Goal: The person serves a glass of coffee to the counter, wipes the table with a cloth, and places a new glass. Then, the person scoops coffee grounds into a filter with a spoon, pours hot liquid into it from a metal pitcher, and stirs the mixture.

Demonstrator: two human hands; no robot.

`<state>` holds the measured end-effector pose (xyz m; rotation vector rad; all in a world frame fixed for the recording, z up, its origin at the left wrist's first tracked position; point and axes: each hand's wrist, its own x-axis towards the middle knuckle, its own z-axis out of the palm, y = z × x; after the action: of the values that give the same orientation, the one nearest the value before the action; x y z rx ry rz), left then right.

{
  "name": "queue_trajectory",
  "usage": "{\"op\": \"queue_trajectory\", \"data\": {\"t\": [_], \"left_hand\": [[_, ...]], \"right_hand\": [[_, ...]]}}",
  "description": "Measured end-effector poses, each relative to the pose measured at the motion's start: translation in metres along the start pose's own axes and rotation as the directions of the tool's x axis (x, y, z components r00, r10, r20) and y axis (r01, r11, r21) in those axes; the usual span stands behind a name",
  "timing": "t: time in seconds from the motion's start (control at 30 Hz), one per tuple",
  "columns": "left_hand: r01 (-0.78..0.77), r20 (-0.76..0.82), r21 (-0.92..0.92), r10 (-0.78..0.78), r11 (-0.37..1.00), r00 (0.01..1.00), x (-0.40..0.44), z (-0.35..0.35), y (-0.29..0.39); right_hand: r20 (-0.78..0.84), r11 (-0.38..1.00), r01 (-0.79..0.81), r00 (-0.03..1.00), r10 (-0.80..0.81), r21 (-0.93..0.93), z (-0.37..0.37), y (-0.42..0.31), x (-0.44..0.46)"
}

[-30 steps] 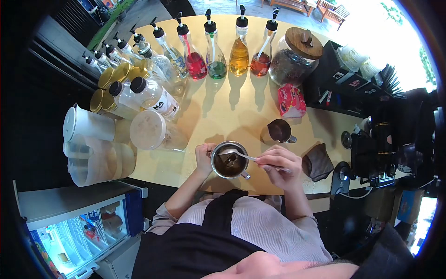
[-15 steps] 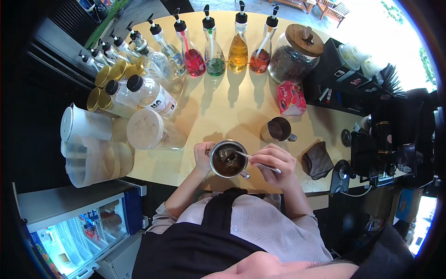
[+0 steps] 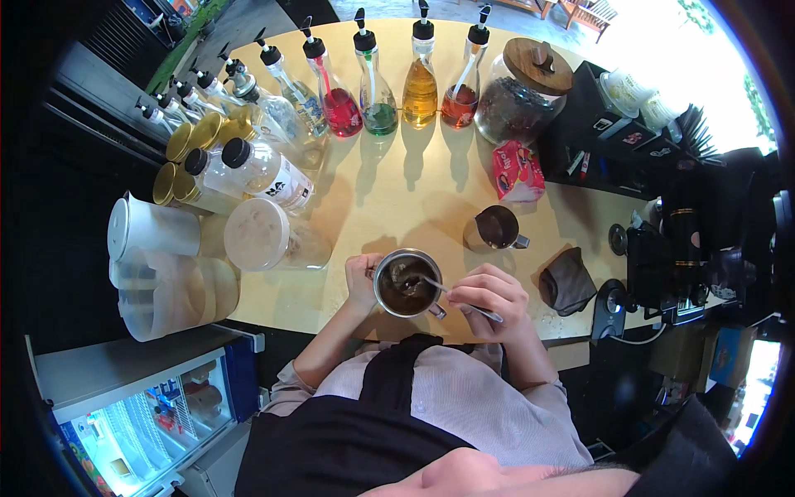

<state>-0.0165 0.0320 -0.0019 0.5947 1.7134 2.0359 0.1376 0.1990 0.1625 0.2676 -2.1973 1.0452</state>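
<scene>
A steel cup (image 3: 407, 308) with dark liquid and some pale foam or lumps stands near the front edge of the wooden counter (image 3: 381, 217). My left hand (image 3: 362, 280) is closed on the cup's left side, its fingers partly hidden. My right hand (image 3: 493, 300) pinches a metal spoon (image 3: 484, 311), whose far end dips into the dark liquid. Farther right and back is a small metal pitcher (image 3: 498, 227) with its handle toward the right. A folded brown cloth (image 3: 568, 282) lies to the right of my right hand.
Pump bottles with coloured syrup (image 3: 342, 112) line the back, beside a wood-lidded jar (image 3: 520, 99). A pink packet (image 3: 519, 171) lies before the jar. Plastic tubs (image 3: 175, 294) and a lidded jar (image 3: 257, 235) stand left; a black machine (image 3: 683, 248) is at right.
The spoon and my right hand have shifted slightly left and down since the oldest frame, and the liquid's surface looks different. The cup stays in my left hand. The view has tilted slightly.
</scene>
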Motion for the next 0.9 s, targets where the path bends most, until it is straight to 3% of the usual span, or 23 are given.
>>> {"op": "queue_trajectory", "data": {"t": [0.17,0.23,0.27,0.43,0.57,0.63,0.77,0.9], "left_hand": [[0.049,-0.023,-0.078,-0.051,0.996,0.998,0.000,0.002,0.002],[-0.045,-0.005,0.135,0.046,0.990,0.999,0.000,0.002,0.005],[-0.045,-0.004,0.135,0.046,0.990,0.999,0.000,0.002,0.007],[0.032,0.015,0.027,-0.032,0.999,0.999,0.000,0.001,0.011],[0.045,0.020,0.001,-0.045,0.999,0.999,0.000,-0.002,0.001],[0.029,-0.004,0.050,-0.029,0.998,1.000,0.000,0.003,0.010],[0.044,-0.014,-0.020,-0.044,0.999,0.999,-0.001,0.004,0.008],[0.064,-0.029,-0.073,-0.066,0.995,0.997,-0.001,0.003,0.002]], "right_hand": [[0.038,0.997,0.082,0.996,-0.082,-0.014,0.007,0.003,-0.005],[0.043,0.995,0.098,0.994,-0.099,0.017,0.007,0.002,-0.006],[0.040,0.995,0.097,0.995,-0.096,-0.020,0.004,0.001,-0.006],[0.073,0.987,0.117,0.991,-0.109,-0.107,0.008,0.002,-0.005],[0.068,0.996,0.091,0.994,-0.091,0.003,0.008,0.001,-0.007],[0.056,0.986,0.114,0.993,-0.108,-0.125,0.007,0.002,-0.006],[0.101,0.983,0.132,0.988,-0.120,-0.124,0.012,-0.001,-0.002],[0.042,0.989,0.139,0.990,-0.137,-0.048,0.011,0.001,-0.006]]}}
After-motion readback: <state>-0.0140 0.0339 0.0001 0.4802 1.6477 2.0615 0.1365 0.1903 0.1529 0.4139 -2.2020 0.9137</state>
